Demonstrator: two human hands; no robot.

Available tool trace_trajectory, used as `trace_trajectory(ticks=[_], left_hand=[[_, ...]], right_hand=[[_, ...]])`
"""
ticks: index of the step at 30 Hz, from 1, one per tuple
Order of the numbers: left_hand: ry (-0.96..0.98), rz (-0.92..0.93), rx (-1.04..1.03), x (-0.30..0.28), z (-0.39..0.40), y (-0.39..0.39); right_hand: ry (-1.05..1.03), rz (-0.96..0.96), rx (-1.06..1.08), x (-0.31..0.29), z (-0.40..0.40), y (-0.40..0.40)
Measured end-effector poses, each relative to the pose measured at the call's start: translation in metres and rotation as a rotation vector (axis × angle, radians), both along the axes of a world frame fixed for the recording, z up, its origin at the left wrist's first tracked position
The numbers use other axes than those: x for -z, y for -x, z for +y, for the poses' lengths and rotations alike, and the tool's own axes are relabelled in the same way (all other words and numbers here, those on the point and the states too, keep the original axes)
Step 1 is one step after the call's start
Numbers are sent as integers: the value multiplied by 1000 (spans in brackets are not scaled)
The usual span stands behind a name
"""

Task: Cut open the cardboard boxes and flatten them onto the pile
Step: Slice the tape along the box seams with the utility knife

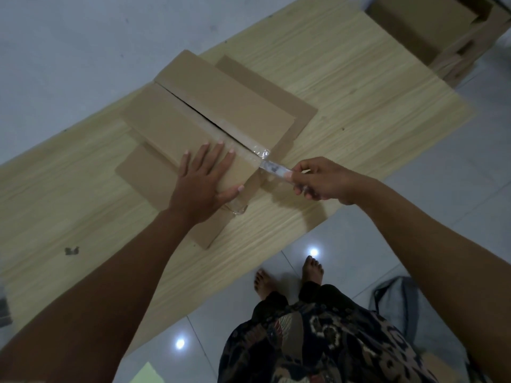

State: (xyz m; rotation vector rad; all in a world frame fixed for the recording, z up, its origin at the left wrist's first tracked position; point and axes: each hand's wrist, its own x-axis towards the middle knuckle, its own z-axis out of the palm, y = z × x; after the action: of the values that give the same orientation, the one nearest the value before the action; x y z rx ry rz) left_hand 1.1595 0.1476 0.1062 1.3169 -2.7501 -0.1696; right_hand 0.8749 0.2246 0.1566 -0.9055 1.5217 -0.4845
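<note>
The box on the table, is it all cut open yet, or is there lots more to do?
Nearly cut. The far part of the box's top seam already gapes. The right hand holds the cutter at the near end of the seam, where crumpled tape remains, while the left hand presses a flap flat. Flattening it is still left, and more cardboard waits at the table's far corner.

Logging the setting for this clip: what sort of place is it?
Probably an indoor room in a home or small workspace, though little shows. The floor is glossy pale tile, a wood-grain table serves as the workbench, and the person stands barefoot beside it.
</note>
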Motion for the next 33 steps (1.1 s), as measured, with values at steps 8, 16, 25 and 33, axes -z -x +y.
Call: trace_trajectory(ticks=[8, 16, 25, 33], left_hand=[[3, 18, -2, 0, 1, 0], [-73, 95, -46, -13, 7, 5], [-147, 197, -537, -32, 3, 45], [-296, 36, -495, -47, 25, 35]], right_hand=[[15, 6, 26, 5, -7, -9], [8, 16, -119, -15, 11, 33], [186, -74, -98, -53, -23, 36], [492, 40, -134, -50, -63, 28]])
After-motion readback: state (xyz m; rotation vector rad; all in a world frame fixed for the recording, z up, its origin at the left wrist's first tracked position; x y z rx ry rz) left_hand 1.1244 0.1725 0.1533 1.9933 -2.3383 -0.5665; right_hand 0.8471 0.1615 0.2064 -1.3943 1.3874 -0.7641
